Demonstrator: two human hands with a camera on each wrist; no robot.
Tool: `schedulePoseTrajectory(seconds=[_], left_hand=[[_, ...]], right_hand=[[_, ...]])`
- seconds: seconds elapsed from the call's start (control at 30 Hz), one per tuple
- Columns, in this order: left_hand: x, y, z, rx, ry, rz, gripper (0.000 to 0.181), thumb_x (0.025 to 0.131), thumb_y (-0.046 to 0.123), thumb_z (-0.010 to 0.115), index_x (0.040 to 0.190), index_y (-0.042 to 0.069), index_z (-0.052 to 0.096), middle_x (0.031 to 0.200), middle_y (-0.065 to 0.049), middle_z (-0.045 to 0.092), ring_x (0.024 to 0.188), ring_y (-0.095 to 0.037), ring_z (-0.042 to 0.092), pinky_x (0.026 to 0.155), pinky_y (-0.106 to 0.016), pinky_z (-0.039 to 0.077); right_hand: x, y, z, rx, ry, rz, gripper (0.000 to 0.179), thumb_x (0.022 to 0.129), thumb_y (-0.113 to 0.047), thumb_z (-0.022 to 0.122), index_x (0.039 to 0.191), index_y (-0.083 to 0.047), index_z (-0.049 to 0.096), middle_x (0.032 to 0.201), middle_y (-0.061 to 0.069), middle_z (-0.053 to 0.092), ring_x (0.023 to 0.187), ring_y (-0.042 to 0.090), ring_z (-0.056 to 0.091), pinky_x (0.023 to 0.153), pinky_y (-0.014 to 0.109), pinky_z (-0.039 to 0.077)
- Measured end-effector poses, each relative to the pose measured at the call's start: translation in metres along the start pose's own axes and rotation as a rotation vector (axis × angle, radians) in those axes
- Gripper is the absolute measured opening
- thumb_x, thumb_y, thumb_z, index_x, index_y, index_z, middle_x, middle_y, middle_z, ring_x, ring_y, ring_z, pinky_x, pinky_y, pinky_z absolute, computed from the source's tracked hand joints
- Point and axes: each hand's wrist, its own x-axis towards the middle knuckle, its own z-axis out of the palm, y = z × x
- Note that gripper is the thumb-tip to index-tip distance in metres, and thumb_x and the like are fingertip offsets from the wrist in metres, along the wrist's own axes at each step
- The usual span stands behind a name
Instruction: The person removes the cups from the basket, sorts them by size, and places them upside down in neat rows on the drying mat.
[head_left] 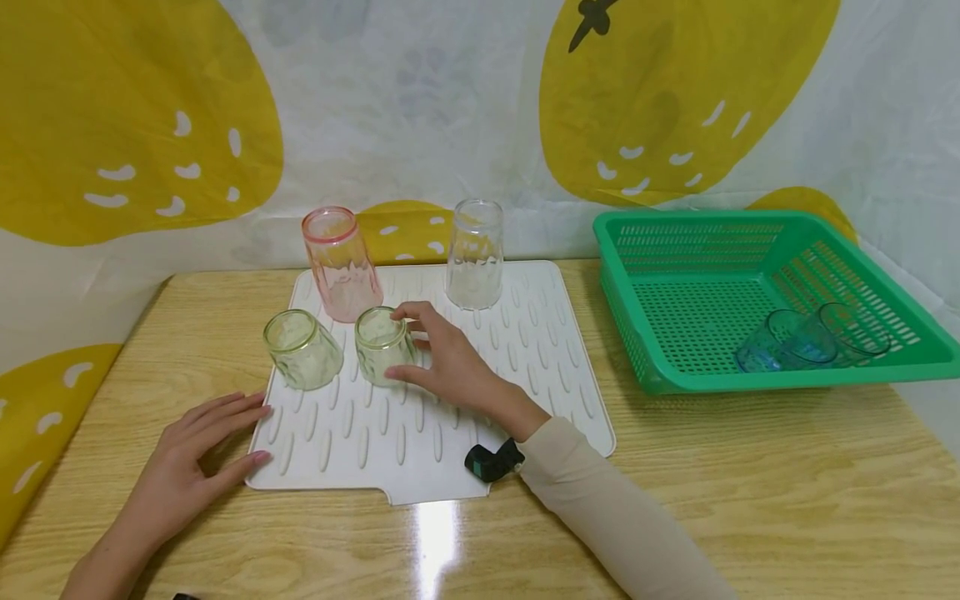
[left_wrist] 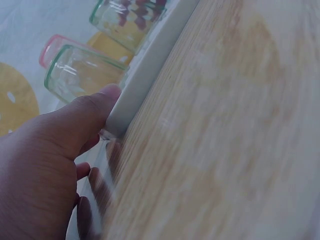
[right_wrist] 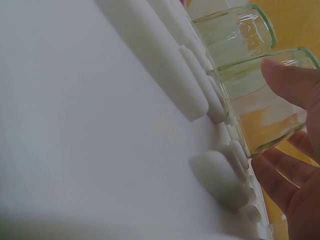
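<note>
A white ribbed mat [head_left: 420, 479] lies on the table. My right hand [head_left: 457, 367] holds a short green glass [head_left: 378, 354] standing on it, thumb on the near side and fingers around the far side. The right wrist view shows the thumb [right_wrist: 287, 82] against this green glass [right_wrist: 270, 107]. Just left stands another short green glass [head_left: 307, 358]. Behind them are a tall pink glass [head_left: 345, 275] and a tall clear glass [head_left: 476, 258]. My left hand [head_left: 191, 458] rests with extended fingers at the mat's left edge; its thumb [left_wrist: 102, 97] touches that edge.
A green plastic basket [head_left: 675, 381] stands on the right of the wooden table [head_left: 712, 492]. Two blue-tinted glasses [head_left: 787, 346] lie inside it, at its near right. A white cloth with yellow fruit prints [head_left: 420, 108] hangs behind the table.
</note>
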Motion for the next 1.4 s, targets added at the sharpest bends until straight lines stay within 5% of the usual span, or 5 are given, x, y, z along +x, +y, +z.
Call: schedulePoseTrajectory(seconds=[1.03,1.4], left_hand=[[0.000,-0.001,-0.001,0.009,0.001,0.014,0.062,0.058,0.007,0.088,0.117,0.014,0.070,0.130,0.001,0.059,0.128,-0.005,0.038,0.105,-0.016,0.019],[-0.002,-0.002,-0.001,0.013,-0.014,0.002,0.060,0.062,0.011,0.088,0.118,0.015,0.069,0.128,-0.004,0.060,0.128,-0.006,0.039,0.105,-0.016,0.019]], right_hand=[[0.003,-0.015,-0.010,-0.012,0.031,-0.022,0.060,0.090,-0.026,0.069,0.137,-0.012,0.036,0.137,0.005,0.043,0.123,0.022,0.047,0.099,0.035,0.043],[-0.002,-0.040,-0.036,0.006,0.148,-0.155,0.058,0.089,-0.016,0.069,0.137,-0.010,0.036,0.139,0.000,0.043,0.122,0.016,0.048,0.098,0.037,0.044]])
